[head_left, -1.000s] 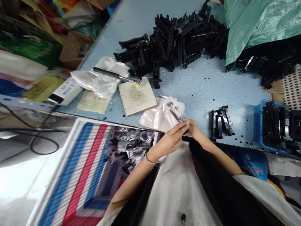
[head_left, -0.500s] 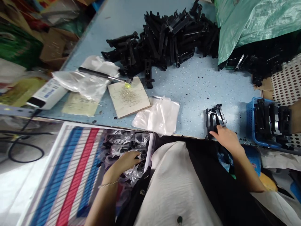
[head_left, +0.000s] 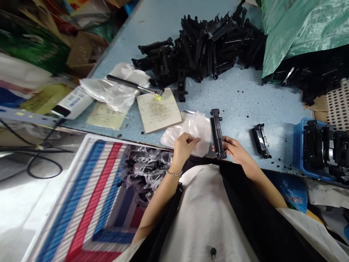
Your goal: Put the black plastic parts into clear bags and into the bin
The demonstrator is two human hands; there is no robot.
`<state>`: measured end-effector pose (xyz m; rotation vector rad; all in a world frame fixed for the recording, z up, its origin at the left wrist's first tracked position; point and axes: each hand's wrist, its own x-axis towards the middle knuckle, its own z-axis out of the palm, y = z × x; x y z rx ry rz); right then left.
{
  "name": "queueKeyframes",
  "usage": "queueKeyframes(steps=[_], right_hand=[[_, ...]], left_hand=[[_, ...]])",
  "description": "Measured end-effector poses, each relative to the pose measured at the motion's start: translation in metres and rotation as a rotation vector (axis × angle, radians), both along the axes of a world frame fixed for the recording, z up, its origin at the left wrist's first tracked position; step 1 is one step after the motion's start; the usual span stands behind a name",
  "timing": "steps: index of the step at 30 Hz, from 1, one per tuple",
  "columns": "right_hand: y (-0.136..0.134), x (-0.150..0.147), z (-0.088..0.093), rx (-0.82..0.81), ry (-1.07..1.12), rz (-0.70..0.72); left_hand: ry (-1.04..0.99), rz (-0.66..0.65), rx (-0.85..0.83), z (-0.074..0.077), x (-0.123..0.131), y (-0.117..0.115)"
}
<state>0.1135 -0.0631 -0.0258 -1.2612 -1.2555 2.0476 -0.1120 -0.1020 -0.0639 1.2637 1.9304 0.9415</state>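
My right hand point(head_left: 234, 148) grips a long black plastic part point(head_left: 217, 133) near its lower end, holding it lengthwise over the table's front edge. Just left of it, the fingers of my left hand point(head_left: 185, 145) are pinched together at the pile of clear plastic bags point(head_left: 188, 125), apparently on the edge of a bag. A second black plastic part point(head_left: 261, 142) lies on the table to the right of my right hand.
A heap of black parts point(head_left: 201, 43) covers the back. Left of the bags lie a wooden board point(head_left: 160, 114) and a hammer point(head_left: 122, 82). A blue basket point(head_left: 298, 145) of parts stands right. Below the edge, a striped bin point(head_left: 79, 214) holds bagged parts.
My left hand has come up out of the striped bin to the plastic bags. My right hand has lifted one black part from the table and brought it left.
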Motion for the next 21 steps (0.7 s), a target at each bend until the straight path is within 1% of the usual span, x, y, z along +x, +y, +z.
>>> queueKeyframes(steps=[2,3,5,7,11,13,15,17,18,19,21], right_hand=[[0.011,-0.018,-0.006,-0.124,0.156,0.05],[0.018,-0.025,-0.01,-0.17,0.198,0.078],[0.032,-0.035,-0.02,-0.219,0.227,0.11],[0.043,-0.04,-0.029,-0.25,0.219,0.108],[0.049,-0.038,-0.04,-0.263,0.203,0.037],[0.048,-0.033,-0.043,-0.225,0.2,-0.024],[0.046,-0.026,-0.044,-0.191,0.195,-0.072],[0.046,-0.021,-0.044,-0.172,0.188,-0.096],[0.046,-0.018,-0.043,-0.168,0.181,-0.102],[0.046,-0.015,-0.04,-0.161,0.169,-0.108],[0.043,-0.008,-0.031,-0.126,0.143,-0.128]], left_hand=[[-0.009,-0.008,0.04,0.001,0.004,0.007],[0.001,-0.049,0.079,0.001,0.004,0.009],[-0.005,-0.148,0.154,0.002,0.004,0.015],[-0.081,-0.195,0.181,0.001,0.001,0.019],[-0.388,-0.152,0.151,-0.005,-0.01,0.021],[-0.549,-0.103,0.136,-0.008,-0.015,0.018],[-0.628,-0.032,0.145,-0.008,-0.018,0.013],[-0.561,0.031,0.19,-0.004,-0.019,0.007],[-0.467,0.036,0.227,-0.001,-0.019,0.004],[-0.337,0.012,0.267,0.002,-0.018,0.0],[-0.029,-0.102,0.333,0.01,-0.017,-0.006]])
